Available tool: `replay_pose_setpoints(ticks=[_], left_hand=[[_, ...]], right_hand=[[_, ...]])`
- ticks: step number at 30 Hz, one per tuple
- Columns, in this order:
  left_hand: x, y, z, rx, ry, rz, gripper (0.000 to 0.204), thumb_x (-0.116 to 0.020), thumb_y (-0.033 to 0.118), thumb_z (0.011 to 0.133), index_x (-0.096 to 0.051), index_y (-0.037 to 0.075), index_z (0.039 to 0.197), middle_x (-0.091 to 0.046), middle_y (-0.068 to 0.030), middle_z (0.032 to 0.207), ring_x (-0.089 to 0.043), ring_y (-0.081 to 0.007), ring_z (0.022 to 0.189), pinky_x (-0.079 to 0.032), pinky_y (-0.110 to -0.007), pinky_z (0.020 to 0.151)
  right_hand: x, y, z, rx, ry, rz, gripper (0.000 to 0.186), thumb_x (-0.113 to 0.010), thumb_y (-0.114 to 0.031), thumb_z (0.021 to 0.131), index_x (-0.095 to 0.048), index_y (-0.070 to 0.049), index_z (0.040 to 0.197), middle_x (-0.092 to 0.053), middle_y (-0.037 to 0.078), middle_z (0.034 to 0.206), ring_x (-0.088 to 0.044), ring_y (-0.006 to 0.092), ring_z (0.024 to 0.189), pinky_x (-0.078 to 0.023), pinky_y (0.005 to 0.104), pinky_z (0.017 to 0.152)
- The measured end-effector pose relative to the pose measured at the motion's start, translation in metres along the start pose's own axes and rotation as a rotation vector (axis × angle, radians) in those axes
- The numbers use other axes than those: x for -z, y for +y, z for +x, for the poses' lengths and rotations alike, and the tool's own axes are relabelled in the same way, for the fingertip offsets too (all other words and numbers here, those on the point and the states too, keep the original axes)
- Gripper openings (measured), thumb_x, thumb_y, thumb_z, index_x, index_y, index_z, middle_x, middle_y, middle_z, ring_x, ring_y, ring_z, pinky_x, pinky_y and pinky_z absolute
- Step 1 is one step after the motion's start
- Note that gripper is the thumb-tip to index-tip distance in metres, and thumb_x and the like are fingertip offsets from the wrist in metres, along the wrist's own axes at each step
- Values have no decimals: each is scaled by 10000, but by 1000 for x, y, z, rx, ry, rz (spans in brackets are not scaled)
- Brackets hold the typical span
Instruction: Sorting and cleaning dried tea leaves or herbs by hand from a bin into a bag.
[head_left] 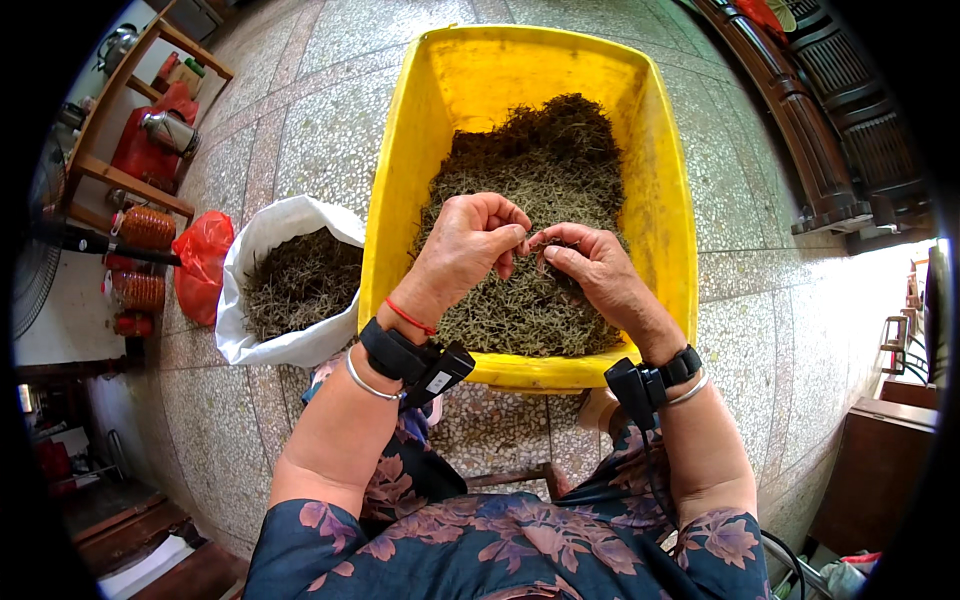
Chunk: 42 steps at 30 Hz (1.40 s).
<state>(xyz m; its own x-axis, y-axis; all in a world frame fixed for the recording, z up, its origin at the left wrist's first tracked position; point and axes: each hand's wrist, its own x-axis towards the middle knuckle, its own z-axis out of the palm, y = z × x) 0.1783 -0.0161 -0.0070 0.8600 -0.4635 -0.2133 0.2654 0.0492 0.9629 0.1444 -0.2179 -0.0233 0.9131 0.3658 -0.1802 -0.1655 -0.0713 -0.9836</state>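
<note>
A deep yellow plastic tub (678,200) stands in front of me, partly filled with dried, twiggy plant material (530,315). This is greenish-brown at the near side and darker in a heap at the far end. Above it, my left hand (470,240) is closed in a pinch; whatever its fingertips hold is too small to make out. Close beside it on the right, my right hand (600,270) also pinches, with thin dark plant bits showing at its fingers. The fingertips of both hands nearly meet over the middle of the tub.
Left of the tub, a white woven sack (240,300) holds darker dried plant stems (305,285). A red plastic bag (203,262) lies beyond it, near a wooden shelf (130,185) with jars and a flask. Dark carved wooden furniture (815,150) stands at the far right.
</note>
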Motion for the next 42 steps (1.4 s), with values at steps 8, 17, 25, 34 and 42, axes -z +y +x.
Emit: replay_pose_setpoints(ticks=[8, 17, 25, 34, 42], left_hand=[[-6, -1, 1, -16, 58, 152, 100, -644, 88, 913, -636, -10, 898, -627, -16, 715, -569, -57, 534, -461, -190, 466], [-9, -14, 6, -38, 60, 485, 139, -645, 107, 915, -632, -7, 837, -599, -11, 655, -544, -50, 506, -421, -190, 425], [9, -2, 4, 68, 111, -7, 139, -641, 147, 927, -598, 39, 851, -574, 3, 684, -514, -59, 516, -424, -196, 454], [9, -6, 8, 31, 48, -279, 137, -653, 159, 933, -610, 40, 878, -571, 0, 697, -478, -56, 536, -395, -201, 472], [10, -6, 8, 2, 48, -381, 127, -647, 156, 938, -609, 41, 898, -576, -4, 718, -478, -60, 556, -396, -205, 487]], right_hand=[[-2, 2, 2, 2, 42, -47, 197, -613, -153, 935, -693, 9, 1013, -627, -26, 799, -517, 41, 722, -453, 228, 645], [-8, 4, 3, 6, 31, -204, 195, -612, -138, 917, -689, 19, 1003, -592, -34, 716, -487, 35, 658, -429, 233, 585], [4, 6, 6, -75, 57, -196, 178, -646, -136, 898, -691, 10, 990, -597, -39, 716, -486, 36, 617, -402, 204, 544], [-10, -1, 14, -167, 178, 512, 142, -690, -86, 863, -691, -15, 986, -659, -7, 799, -587, 45, 687, -490, 185, 626], [-11, -6, 16, -92, 169, 557, 187, -698, -116, 882, -699, -3, 1032, -680, 17, 856, -608, 62, 744, -508, 189, 684]])
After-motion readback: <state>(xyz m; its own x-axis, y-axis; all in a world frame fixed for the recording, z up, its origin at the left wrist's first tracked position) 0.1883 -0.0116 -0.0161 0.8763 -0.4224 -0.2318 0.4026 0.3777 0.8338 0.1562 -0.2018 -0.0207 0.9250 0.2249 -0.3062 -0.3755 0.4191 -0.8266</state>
